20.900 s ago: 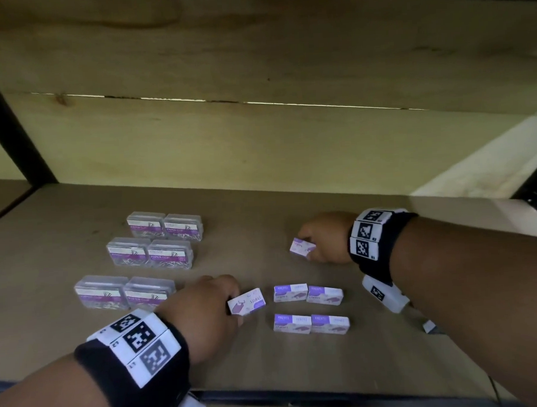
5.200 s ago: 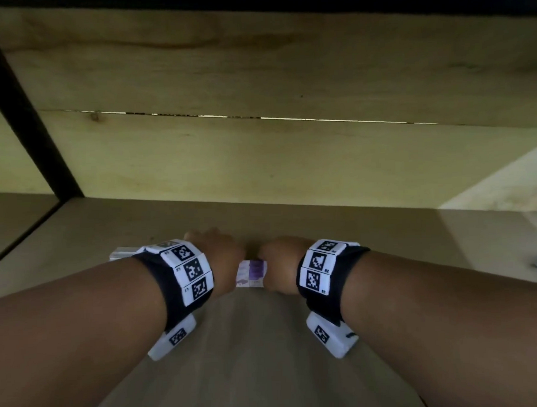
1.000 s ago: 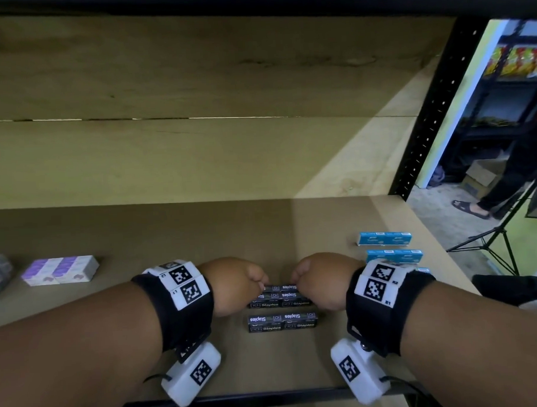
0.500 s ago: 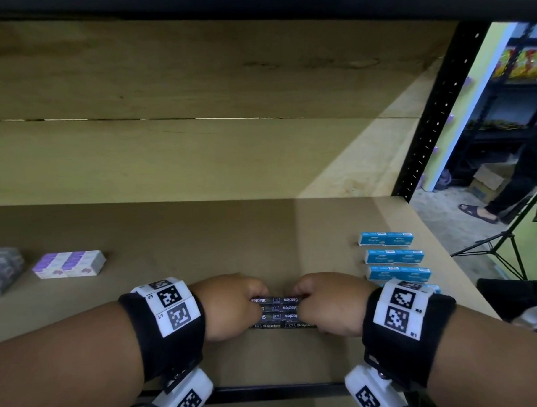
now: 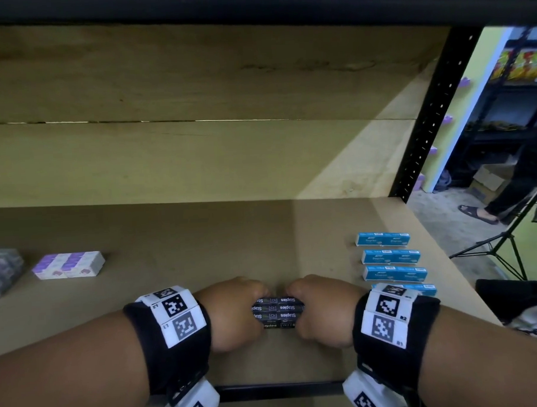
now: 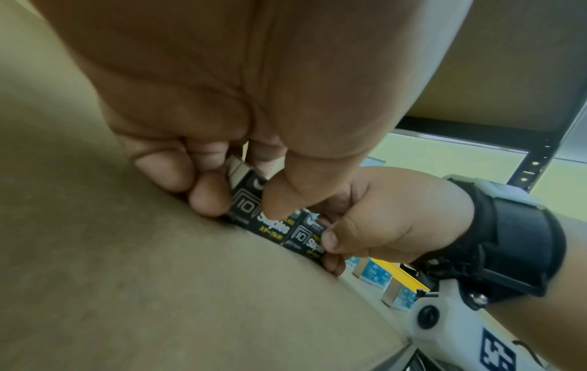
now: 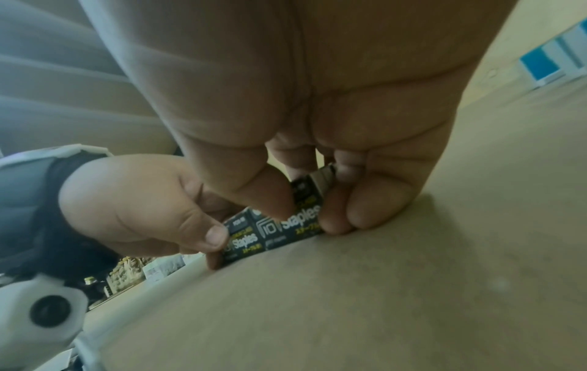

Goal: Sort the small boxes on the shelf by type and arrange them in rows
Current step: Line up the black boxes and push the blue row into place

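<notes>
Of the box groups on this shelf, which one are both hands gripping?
The black staple boxes, at the shelf's front middle: the left hand and right hand pinch them from either end. The blue boxes and purple-white boxes lie untouched.

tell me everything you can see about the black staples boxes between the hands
The black staples boxes are small cardboard cartons printed "Staples" and "10" in white, with yellow lettering below. They lie flat on the brown shelf board near its front edge, packed tight in rows, each two boxes end to end. The left hand and right hand pinch the block from opposite ends, thumbs on top. The exact count is hidden.
</notes>
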